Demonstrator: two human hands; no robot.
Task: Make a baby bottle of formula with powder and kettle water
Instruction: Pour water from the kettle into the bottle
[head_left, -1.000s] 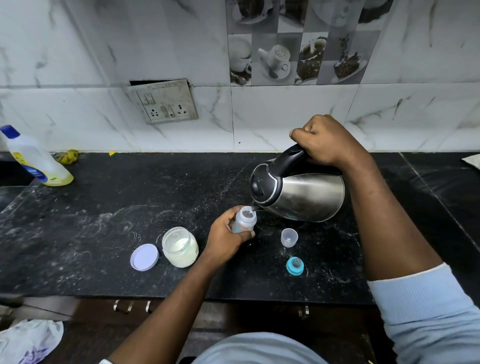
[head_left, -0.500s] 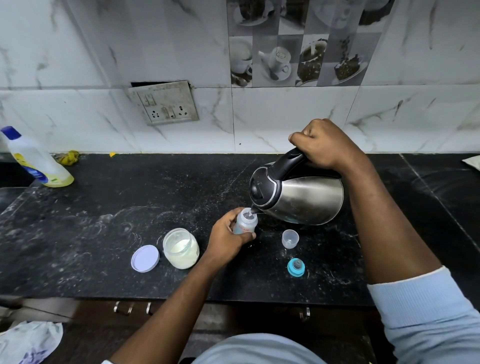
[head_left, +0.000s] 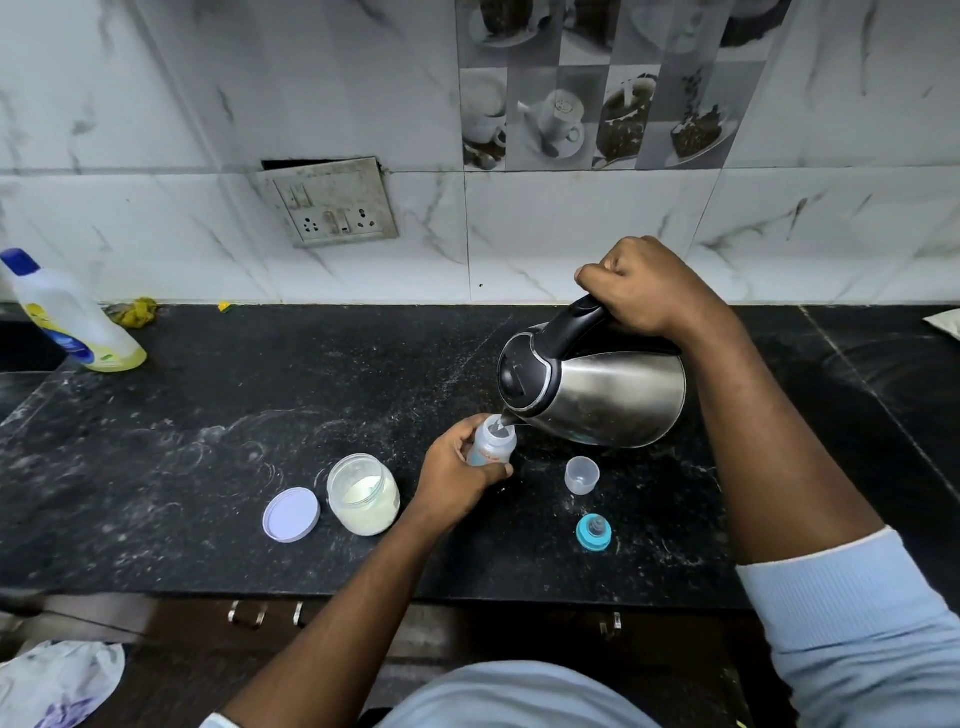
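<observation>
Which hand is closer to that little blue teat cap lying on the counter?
Left. The left hand grips the bottle just up-left of the teat cap; the right hand holds the kettle handle, farther back.

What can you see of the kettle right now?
The kettle has a brushed-steel body, a black lid and a black handle. The right hand grips the handle, holding it off the counter, tipped left. Its spout sits over the open mouth of the baby bottle, steadied by the left hand.

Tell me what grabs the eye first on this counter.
The steel kettle, tipped by the right hand, pours into the baby bottle, which the left hand holds at the counter's middle. To the left stands an open jar of powder, its lilac lid beside it.
</observation>
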